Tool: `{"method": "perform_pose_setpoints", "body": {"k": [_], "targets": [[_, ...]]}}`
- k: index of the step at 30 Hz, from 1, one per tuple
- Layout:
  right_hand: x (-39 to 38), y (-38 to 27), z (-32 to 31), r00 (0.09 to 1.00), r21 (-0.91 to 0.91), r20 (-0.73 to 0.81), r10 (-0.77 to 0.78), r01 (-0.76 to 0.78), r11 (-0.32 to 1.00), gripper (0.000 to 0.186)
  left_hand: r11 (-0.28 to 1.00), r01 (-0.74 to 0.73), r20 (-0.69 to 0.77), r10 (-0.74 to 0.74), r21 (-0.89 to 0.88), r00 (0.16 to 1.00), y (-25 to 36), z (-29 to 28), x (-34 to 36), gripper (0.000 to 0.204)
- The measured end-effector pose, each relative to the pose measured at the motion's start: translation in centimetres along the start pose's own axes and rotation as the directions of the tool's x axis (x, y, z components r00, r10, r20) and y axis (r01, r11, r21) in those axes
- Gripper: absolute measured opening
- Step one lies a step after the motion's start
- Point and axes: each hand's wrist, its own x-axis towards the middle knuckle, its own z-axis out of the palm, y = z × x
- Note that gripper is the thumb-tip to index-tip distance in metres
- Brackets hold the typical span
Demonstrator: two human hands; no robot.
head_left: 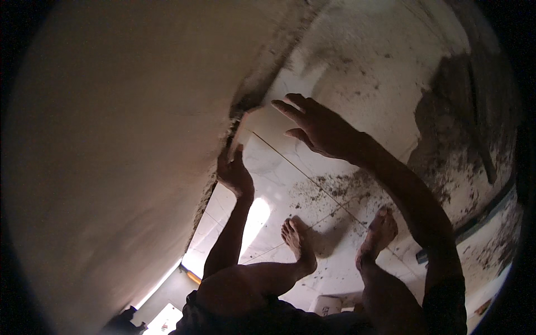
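Note:
At the foot of the wall, my left hand point(237, 174) is closed round the lower end of a narrow tile strip point(240, 129) with a reddish-brown edge. Its thumb lies on the room side, and the other fingers are partly hidden against the wall. The strip leans upright along the rough gap at the wall's base. To the right of it my right hand point(326, 129) hovers over the floor tiles point(279, 173), fingers apart and holding nothing. Its fingertips point toward the strip's upper end without touching it.
A plain plastered wall point(123, 139) fills the left side. Grey crumbs of mortar point(335, 187) are scattered near my bare feet point(379, 229). A wet dark patch point(446, 111) covers the floor at right, where a dark bar point(474, 223) lies. Behind my legs stands a pale container point(326, 305).

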Motion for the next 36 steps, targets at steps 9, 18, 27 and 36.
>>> {"method": "perform_pose_setpoints", "body": {"k": [9, 18, 27, 36], "targets": [[8.6, -0.1, 5.5, 0.966, 0.178, -0.095, -0.242, 0.256, 0.950, 0.031, 0.939, 0.185, -0.193, -0.247, -0.290, 0.949, -2.5, -0.3, -0.7, 0.016], [8.9, 1.4, 8.3, 0.930, 0.044, -0.293, -0.222, 0.245, 0.969, 0.018, 0.879, 0.429, -0.101, -0.456, -0.208, 0.884, -5.1, 0.3, -1.5, 0.016], [8.9, 0.8, 8.3, 0.914, -0.083, -0.312, -0.261, 0.247, 0.965, 0.020, 0.971, 0.171, -0.316, -0.217, -0.168, 0.924, -7.5, 2.0, -1.6, 0.018], [8.9, -0.2, 7.7, 0.949, -0.098, -0.213, -0.233, 0.216, 0.971, 0.023, 0.985, 0.175, -0.344, -0.162, 0.008, 0.925, -7.2, 2.2, -1.4, 0.025]]}}
